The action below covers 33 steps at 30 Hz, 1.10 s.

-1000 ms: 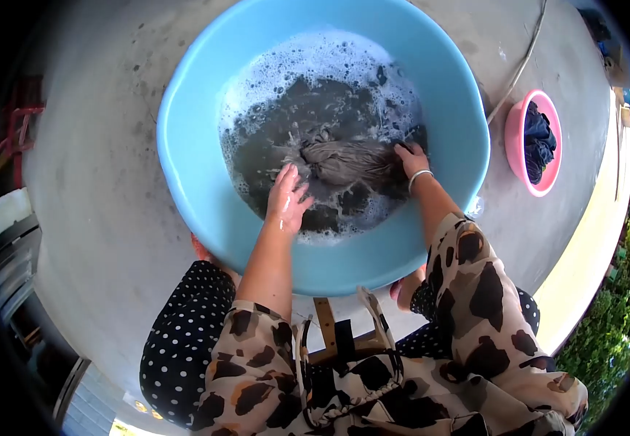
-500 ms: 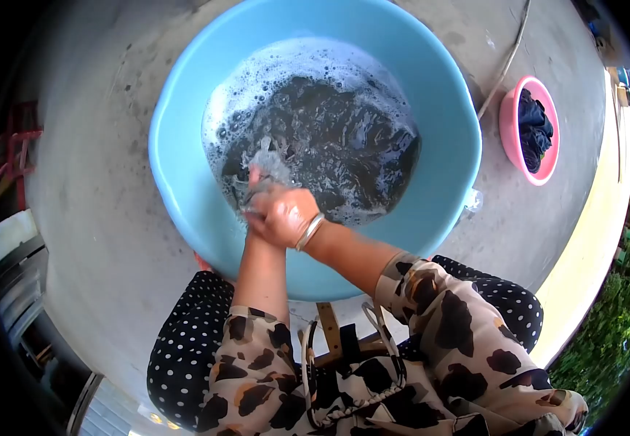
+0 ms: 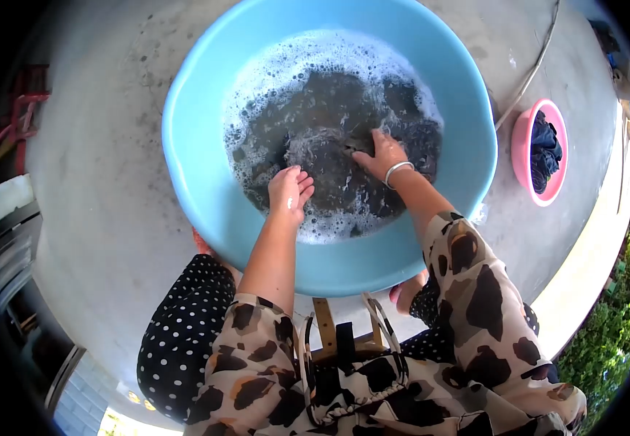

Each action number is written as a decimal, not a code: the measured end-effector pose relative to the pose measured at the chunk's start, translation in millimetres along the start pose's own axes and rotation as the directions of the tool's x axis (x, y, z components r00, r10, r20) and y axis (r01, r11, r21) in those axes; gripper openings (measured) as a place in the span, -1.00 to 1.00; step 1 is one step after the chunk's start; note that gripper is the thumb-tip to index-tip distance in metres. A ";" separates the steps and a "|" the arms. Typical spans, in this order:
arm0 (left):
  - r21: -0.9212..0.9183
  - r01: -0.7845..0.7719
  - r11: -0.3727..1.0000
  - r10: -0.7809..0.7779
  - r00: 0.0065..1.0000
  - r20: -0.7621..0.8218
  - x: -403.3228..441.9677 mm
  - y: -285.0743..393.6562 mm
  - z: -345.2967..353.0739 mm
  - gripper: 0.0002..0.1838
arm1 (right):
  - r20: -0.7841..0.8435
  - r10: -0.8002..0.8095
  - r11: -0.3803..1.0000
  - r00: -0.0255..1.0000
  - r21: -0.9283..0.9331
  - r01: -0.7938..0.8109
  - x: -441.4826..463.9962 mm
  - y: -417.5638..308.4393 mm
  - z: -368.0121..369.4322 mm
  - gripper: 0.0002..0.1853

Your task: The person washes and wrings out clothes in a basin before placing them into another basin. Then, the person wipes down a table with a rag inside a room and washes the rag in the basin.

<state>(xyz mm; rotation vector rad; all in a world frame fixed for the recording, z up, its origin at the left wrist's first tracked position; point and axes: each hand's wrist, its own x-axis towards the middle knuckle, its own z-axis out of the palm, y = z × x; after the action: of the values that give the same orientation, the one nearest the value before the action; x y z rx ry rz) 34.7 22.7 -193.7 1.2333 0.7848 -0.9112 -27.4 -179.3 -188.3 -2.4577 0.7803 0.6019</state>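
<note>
A large light-blue basin (image 3: 206, 203) holds murky grey water (image 3: 329, 109) with white foam around its edge. Just over the water on the left is my left hand (image 3: 291, 192), its fingers loosely curled and slightly apart, with nothing seen in them. My right hand (image 3: 385, 154), a silver bangle (image 3: 398, 171) at its wrist, reaches to the water's surface with thumb and fingers spread. Dark wet cloth (image 3: 329, 156) shows in the water between the hands, close to the right fingertips; its kind cannot be made out.
A pink basin (image 3: 521, 145) with dark clothes (image 3: 544, 152) stands on the concrete floor (image 3: 104, 182) at the right. A thin hose (image 3: 536, 69) runs behind it. Red-framed furniture (image 3: 24, 116) is at the far left.
My hands were together at the left of the basin, on a dripping grey wet bundle. They are now apart; the right has moved to the right and the bundle is out of them.
</note>
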 end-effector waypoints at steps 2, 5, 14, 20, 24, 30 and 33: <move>0.006 0.021 1.000 -0.021 0.999 -0.033 2.7 -5.1 -3.5 -0.78 | 0.080 0.022 0.999 0.997 0.031 -0.024 0.4 -10.6 45.6 -0.12; -0.038 0.041 0.998 -0.042 0.998 -0.040 2.6 -5.1 -3.6 -0.81 | 0.342 -0.068 0.998 0.937 0.038 0.059 2.8 -15.1 73.1 -0.31; -0.283 0.134 0.950 -0.078 0.976 0.202 -6.6 -11.8 6.6 -0.46 | -0.255 0.007 0.889 0.967 0.445 0.111 -28.7 -39.7 28.8 -0.57; -0.484 0.219 0.847 -0.040 0.935 0.353 -5.0 -0.5 -12.9 -0.36 | -0.170 -0.588 0.596 0.791 0.569 0.566 -128.8 -140.5 0.5 -0.76; -0.661 0.385 0.644 0.189 0.757 0.625 33.9 -37.4 -19.4 -0.53 | -0.147 -0.619 0.699 0.772 0.345 0.626 -122.6 -156.8 -5.0 -0.85; -0.371 0.101 0.923 -0.048 0.987 0.151 -20.9 -7.8 32.7 -0.66 | -0.240 -0.101 0.952 0.966 0.260 0.164 -21.5 -98.9 10.9 -0.72; -0.075 -0.015 0.997 0.030 0.979 0.202 -42.3 25.4 46.2 -0.63 | -0.189 0.202 0.971 0.961 0.168 -0.171 29.5 -1.7 26.4 -0.55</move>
<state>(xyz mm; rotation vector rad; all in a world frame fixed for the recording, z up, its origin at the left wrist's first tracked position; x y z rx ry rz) 39.6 -14.3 -137.4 1.0636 0.6345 -0.9649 -11.3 -175.1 -224.3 -2.3471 1.1087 0.3426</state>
